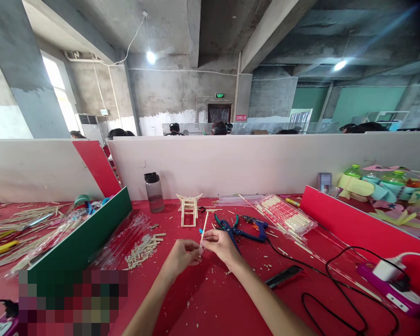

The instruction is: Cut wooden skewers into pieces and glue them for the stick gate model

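A short pale wooden stick (205,226) stands nearly upright, tilted slightly right, between my two hands above the red table. My right hand (221,246) pinches its lower part between thumb and fingers. My left hand (185,253) is closed with thumb and fingertips together at the stick's bottom end; the exact contact there is hidden by the fingers. Just beyond my hands stands a small chair-like frame (189,212) built of similar sticks. To the right of my right hand lie blue-handled pliers (231,228) and a blue glue gun (255,228) with a black cord.
Cut stick pieces (145,252) lie in a pile at left, beside clear plastic wrapping (121,240). A water bottle (154,193) stands by the white partition (213,163). Packaged chopsticks (287,212), a black utility knife (283,276) and a purple power strip (395,289) are at right.
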`<state>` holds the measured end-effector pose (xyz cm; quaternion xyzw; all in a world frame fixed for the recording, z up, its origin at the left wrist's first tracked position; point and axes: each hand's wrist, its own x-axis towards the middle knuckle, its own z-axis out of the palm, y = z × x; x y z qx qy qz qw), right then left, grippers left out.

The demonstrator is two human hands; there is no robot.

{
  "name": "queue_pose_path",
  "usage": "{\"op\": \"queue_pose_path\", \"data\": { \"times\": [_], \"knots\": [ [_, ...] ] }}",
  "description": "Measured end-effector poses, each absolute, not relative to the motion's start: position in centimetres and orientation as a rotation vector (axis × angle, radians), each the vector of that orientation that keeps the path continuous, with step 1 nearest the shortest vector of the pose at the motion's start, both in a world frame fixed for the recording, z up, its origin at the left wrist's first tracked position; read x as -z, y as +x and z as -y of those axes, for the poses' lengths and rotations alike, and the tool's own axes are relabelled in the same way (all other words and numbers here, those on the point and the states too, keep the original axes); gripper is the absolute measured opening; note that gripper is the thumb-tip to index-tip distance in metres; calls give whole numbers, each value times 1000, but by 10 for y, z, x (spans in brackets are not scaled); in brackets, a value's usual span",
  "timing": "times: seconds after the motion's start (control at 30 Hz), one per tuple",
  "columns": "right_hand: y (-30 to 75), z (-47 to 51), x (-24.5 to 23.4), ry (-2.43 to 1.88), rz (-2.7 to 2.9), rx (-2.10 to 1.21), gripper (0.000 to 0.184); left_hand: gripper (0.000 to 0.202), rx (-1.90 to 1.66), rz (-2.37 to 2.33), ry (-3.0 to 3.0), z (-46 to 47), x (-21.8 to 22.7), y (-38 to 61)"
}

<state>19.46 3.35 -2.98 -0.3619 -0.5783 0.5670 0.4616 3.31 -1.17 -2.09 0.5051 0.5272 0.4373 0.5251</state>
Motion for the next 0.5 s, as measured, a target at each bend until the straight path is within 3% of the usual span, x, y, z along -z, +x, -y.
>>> {"op": "queue_pose_path", "data": {
  "times": [0.4,0.5],
  "knots": [
    [197,-35,27,-866,1404,-1425,41,49,-1075,-1256,1198,10,21,29],
    [211,-45,22,-929,1431,-1286,39,49,-1147,-1265,1156,9,19,23]
  ]
}}
